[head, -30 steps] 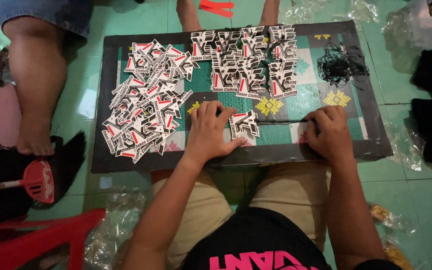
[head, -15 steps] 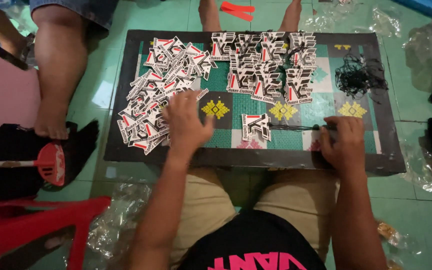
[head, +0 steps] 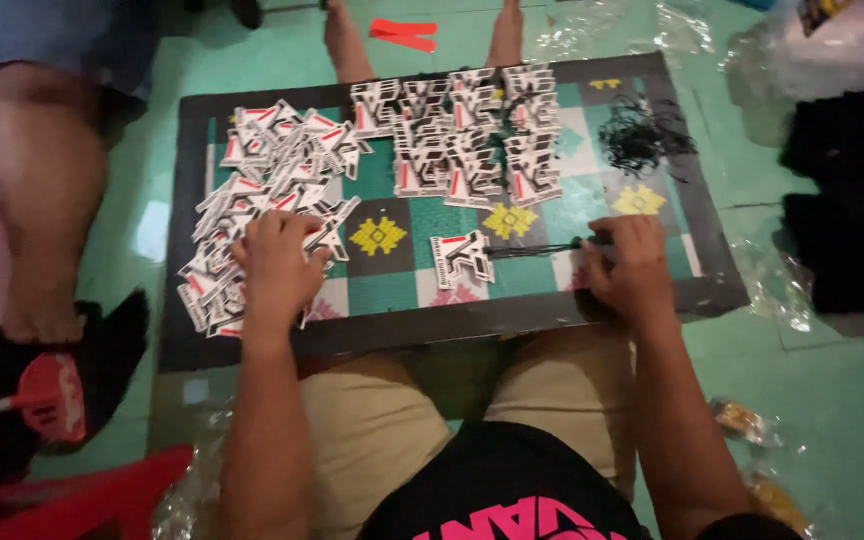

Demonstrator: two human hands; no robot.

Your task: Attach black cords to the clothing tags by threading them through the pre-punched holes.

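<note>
My left hand [head: 277, 268] rests on a loose heap of black, white and red card tags [head: 262, 200] spread over the left of a patterned board [head: 432, 315], fingers curled over a few tags. My right hand [head: 632, 265] is closed on a bundle of thin black strings [head: 537, 248] near the board's front right. A small stack of tags [head: 462, 258] hangs on the strings' left end. Neat rows of tags [head: 467, 135] lie at the board's far middle.
A tangle of black strings [head: 644, 135] sits at the far right of the board. Another person's bare leg [head: 47, 190] stands at the left, two more feet at the far edge. Black cloth [head: 847, 200], plastic bags and a red stool [head: 72, 500] surround the board.
My left hand has moved from the strung tags in the middle leftward onto the loose heap. The right hand keeps its hold on the strings. The camera has shifted.
</note>
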